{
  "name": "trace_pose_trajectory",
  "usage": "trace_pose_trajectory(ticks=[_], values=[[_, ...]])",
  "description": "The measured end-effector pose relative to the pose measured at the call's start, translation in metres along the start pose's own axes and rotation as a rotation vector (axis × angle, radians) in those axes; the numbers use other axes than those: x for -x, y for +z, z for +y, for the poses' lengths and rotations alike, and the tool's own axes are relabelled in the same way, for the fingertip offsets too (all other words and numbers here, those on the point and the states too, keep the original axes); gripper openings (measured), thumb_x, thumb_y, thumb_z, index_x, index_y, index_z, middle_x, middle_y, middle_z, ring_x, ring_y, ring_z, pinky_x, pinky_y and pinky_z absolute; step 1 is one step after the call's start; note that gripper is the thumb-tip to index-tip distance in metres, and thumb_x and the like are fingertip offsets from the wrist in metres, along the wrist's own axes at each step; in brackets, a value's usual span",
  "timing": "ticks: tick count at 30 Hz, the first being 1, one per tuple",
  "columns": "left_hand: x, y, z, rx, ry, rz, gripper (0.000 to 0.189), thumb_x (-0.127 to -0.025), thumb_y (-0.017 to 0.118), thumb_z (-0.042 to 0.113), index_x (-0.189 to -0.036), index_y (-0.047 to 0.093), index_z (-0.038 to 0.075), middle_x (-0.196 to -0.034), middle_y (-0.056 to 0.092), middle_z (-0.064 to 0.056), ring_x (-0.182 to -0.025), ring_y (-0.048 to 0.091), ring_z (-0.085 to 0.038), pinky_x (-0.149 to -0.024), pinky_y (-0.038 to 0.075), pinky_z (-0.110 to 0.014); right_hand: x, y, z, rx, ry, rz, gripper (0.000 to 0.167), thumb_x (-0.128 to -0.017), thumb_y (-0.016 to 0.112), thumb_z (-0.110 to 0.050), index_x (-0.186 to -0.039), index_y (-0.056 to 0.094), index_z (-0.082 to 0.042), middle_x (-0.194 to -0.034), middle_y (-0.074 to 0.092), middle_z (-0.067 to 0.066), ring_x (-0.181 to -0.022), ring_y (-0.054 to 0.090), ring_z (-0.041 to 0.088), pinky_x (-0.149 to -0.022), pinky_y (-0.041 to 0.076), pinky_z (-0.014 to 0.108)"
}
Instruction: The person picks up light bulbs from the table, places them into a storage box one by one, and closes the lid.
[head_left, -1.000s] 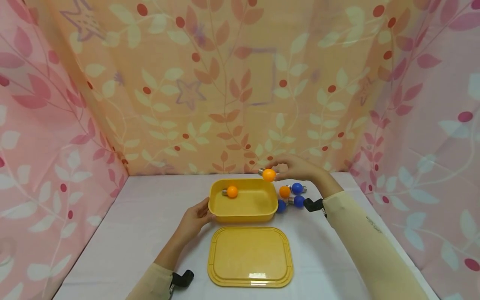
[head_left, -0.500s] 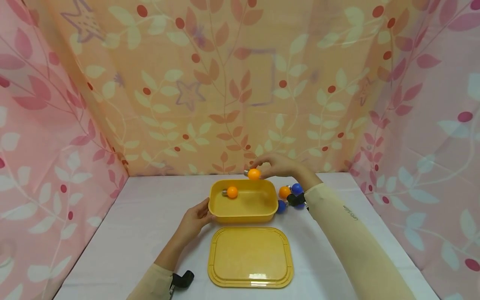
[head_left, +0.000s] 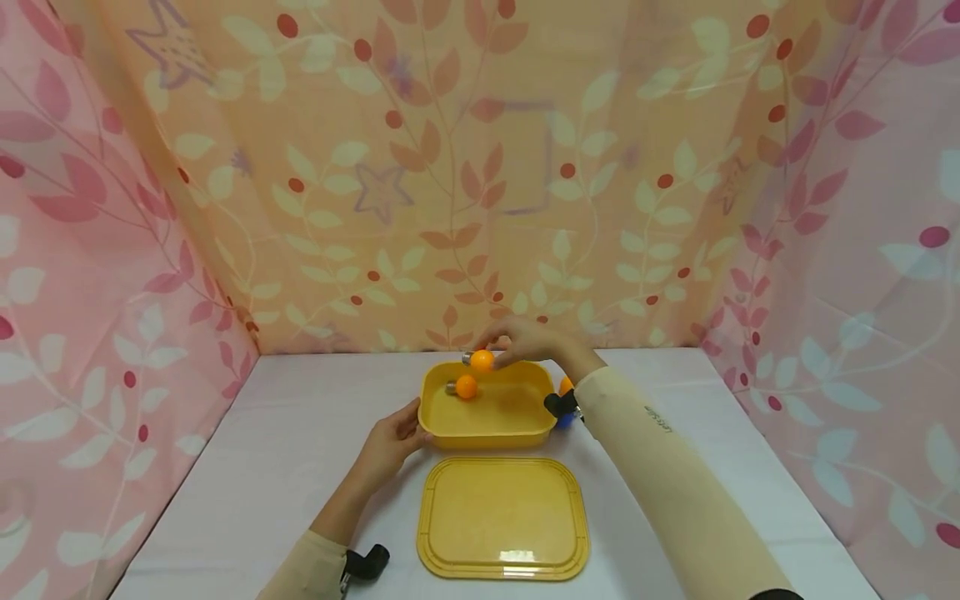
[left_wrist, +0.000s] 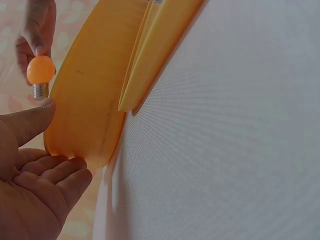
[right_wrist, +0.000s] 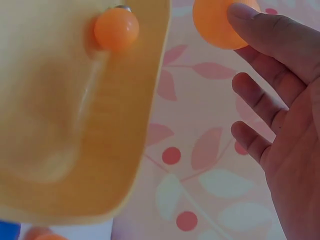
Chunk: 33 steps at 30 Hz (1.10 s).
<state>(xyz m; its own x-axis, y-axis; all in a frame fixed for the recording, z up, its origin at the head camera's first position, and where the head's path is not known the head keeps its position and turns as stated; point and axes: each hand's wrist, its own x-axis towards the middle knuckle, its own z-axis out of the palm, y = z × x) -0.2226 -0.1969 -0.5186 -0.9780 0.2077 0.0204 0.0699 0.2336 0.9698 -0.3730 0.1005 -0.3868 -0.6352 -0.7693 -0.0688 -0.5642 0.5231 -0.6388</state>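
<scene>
Right hand (head_left: pixel 525 340) pinching an orange bulb (head_left: pixel 482 360) by thumb and fingers, held up near the far rim of the yellow box (head_left: pixel 517 407). Left hand (head_left: pixel 388 443) gripping the box's left end, thumb at rim. Second orange bulb (head_left: pixel 467 387) lying inside. Yellow lid (head_left: pixel 502 518) flat on worktop (head_left: pixel 300 408), near side. Blue bulb (head_left: pixel 564 422) right of box, partly hidden.
</scene>
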Motion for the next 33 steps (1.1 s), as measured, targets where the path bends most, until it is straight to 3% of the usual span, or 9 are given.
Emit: trace_pose_trajectory(ticks=[3, 11, 15, 22, 30, 33], values=[[0.0, 0.0, 0.001, 0.011, -0.007, 0.003, 0.081, -0.093, 0.076, 0.014, -0.16, 0.032, 0.006, -0.162, 0.039, -0.015, -0.145, 0.045, -0.028, -0.106, 0.049, -0.028, -0.008, 0.005, 0.001, -0.003, -0.006, -0.002, 0.037, -0.089, 0.08, -0.015, -0.125, 0.073, -0.021, -0.132, 0.067, -0.003, -0.135, 0.054, 0.03, -0.118, 0.039, 0.057], [0.0, -0.001, 0.005, 0.012, -0.023, 0.003, 0.081, -0.093, 0.076, 0.015, -0.16, 0.032, 0.006, -0.162, 0.038, -0.015, -0.146, 0.043, -0.027, -0.107, 0.048, -0.028, -0.028, 0.025, 0.01, 0.102, -0.012, 0.007, 0.036, -0.088, 0.082, -0.021, -0.123, 0.074, -0.026, -0.127, 0.068, -0.013, -0.127, 0.057, 0.019, -0.115, 0.045, 0.043], [0.0, -0.001, 0.004, 0.022, -0.017, -0.001, 0.08, -0.094, 0.076, 0.014, -0.16, 0.032, 0.006, -0.163, 0.038, -0.016, -0.146, 0.042, -0.029, -0.107, 0.048, -0.028, -0.036, 0.037, 0.01, 0.104, -0.001, -0.005, 0.035, -0.088, 0.082, -0.024, -0.122, 0.075, -0.027, -0.125, 0.069, -0.014, -0.126, 0.054, 0.014, -0.117, 0.04, 0.043], [0.001, -0.001, 0.002, 0.01, -0.004, -0.001, 0.077, -0.096, 0.073, 0.011, -0.16, 0.031, 0.004, -0.162, 0.038, -0.018, -0.146, 0.043, -0.031, -0.107, 0.048, -0.03, -0.049, 0.055, 0.008, 0.109, -0.022, -0.043, 0.034, -0.087, 0.083, -0.018, -0.12, 0.077, -0.021, -0.124, 0.071, -0.007, -0.125, 0.056, 0.019, -0.118, 0.039, 0.045], [0.0, 0.001, 0.002, 0.024, -0.014, -0.005, 0.076, -0.097, 0.071, 0.008, -0.16, 0.03, 0.003, -0.163, 0.036, -0.017, -0.147, 0.041, -0.03, -0.107, 0.047, -0.027, -0.059, 0.069, 0.013, 0.204, -0.02, -0.053, 0.03, -0.087, 0.084, -0.023, -0.117, 0.078, -0.026, -0.118, 0.071, -0.011, -0.113, 0.057, 0.018, -0.105, 0.043, 0.039], [0.0, 0.0, 0.003, 0.023, -0.014, 0.002, 0.076, -0.096, 0.071, 0.007, -0.16, 0.031, 0.003, -0.163, 0.037, -0.017, -0.147, 0.042, -0.03, -0.107, 0.047, -0.026, -0.062, 0.072, 0.011, 0.248, -0.03, -0.058, 0.031, -0.087, 0.083, -0.026, -0.117, 0.078, -0.027, -0.117, 0.071, -0.012, -0.11, 0.057, 0.017, -0.102, 0.04, 0.038]])
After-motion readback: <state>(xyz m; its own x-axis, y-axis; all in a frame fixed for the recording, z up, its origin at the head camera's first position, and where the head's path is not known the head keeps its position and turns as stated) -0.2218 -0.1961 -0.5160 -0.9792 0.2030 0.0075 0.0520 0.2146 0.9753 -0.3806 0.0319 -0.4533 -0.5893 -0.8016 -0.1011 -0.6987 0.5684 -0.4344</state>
